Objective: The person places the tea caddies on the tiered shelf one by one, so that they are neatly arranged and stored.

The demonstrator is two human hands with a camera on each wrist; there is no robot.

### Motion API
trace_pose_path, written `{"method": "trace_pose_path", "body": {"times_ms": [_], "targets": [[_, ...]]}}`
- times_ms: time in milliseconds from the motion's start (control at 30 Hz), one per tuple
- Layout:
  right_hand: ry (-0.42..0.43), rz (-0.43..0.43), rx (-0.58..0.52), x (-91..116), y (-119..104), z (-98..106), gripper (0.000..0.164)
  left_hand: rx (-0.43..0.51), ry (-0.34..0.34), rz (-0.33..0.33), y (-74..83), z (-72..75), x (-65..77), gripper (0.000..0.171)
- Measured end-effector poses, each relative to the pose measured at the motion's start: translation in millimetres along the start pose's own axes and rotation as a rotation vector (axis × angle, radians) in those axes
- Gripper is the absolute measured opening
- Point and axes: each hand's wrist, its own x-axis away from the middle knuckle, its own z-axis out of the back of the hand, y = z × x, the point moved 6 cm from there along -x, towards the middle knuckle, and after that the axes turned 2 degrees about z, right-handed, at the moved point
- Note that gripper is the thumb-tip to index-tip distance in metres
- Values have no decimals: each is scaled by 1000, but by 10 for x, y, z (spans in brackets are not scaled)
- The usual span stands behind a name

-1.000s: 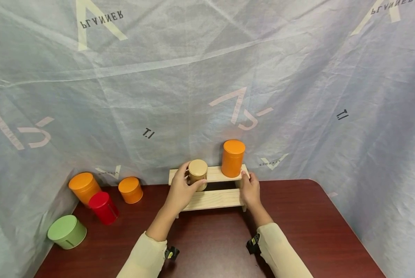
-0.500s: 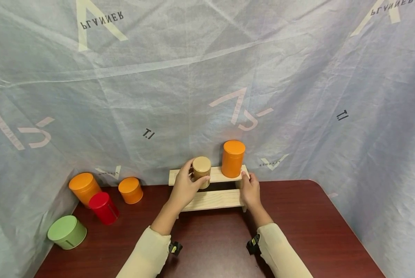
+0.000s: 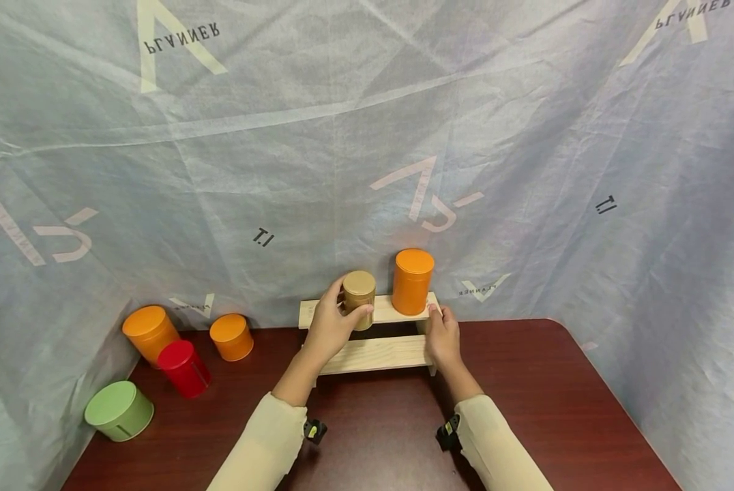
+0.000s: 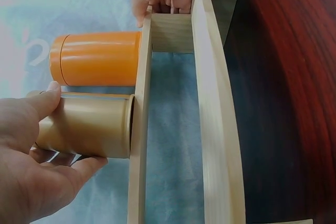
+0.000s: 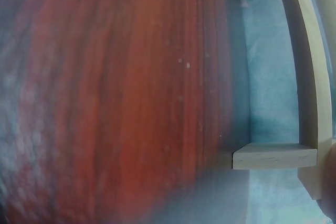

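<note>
A gold canister [image 3: 359, 307] is gripped between the thumb and fingers of my left hand [image 3: 329, 329]. In the left wrist view the base of this canister [image 4: 89, 129] is at the upper board of a two-tier wooden shelf [image 3: 385, 353]; whether it touches is hard to tell. Right beside it on that board stands a tall orange canister [image 3: 413, 285]. My right hand [image 3: 444, 337] grips the shelf's right end, thumb on top. In the right wrist view only the shelf's wooden end piece [image 5: 275, 157] and a sliver of hand show.
On the left of the dark red table [image 3: 514, 382] stand a large orange tin [image 3: 150, 334], a small orange tin [image 3: 232, 337], a red tin [image 3: 185, 368] and a green tin [image 3: 120, 411]. A grey printed sheet [image 3: 318, 170] hangs behind the shelf.
My left hand has moved the gold canister up and slightly right, from in front of the upper board toward the orange canister. The right hand has kept its hold on the shelf.
</note>
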Motion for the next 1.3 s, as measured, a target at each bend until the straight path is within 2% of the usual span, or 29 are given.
{"method": "trace_pose_path", "body": {"times_ms": [333,667,967,1300], "targets": [[-8,3,-55,0,-19,-13,34,9,1,11,-42,-49,-86,85],[23,21,47,19,-47,8,37,12,8,-7,-102,-112,-182,83],[2,17,26,14,-41,6,39,21,-2,-5,-137,-137,-225,83],[3,26,9,17,-45,-5,36,-20,-5,9,-143,-167,-254,82]]}}
